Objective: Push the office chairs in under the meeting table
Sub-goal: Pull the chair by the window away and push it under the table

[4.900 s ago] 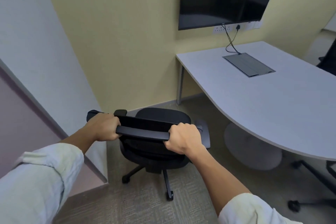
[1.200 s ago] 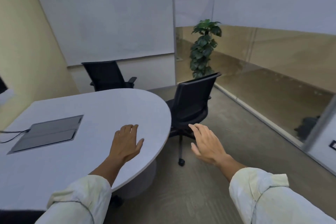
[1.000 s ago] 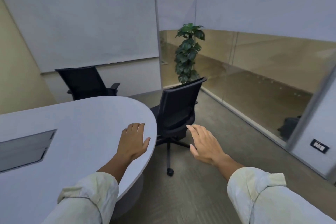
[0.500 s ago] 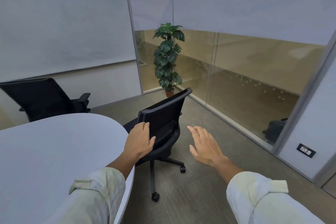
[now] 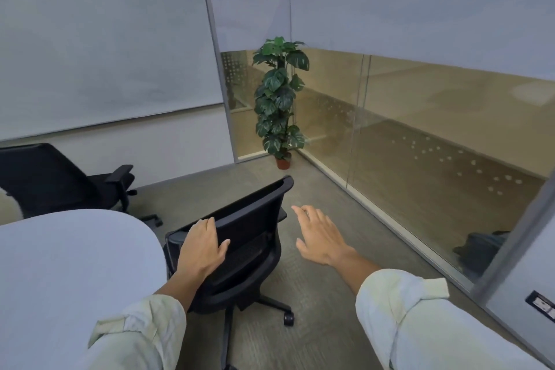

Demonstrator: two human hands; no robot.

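glass-walled room; left hand [image 5: 201, 245] on chair [image 5: 240, 246], right hand [image 5: 319, 237] spread.

Both arms reach forward, each in a pale sleeve rolled up to mid-forearm. The left hand [image 5: 201, 245] is held palm down with its fingers [image 5: 207, 224] together and stretched forward, the thumb spread out to the right. The right hand [image 5: 319, 237] hangs in the air, palm down and open, fingers loosely extended and slightly apart, wrist straight. The two hands are level with each other and well apart.
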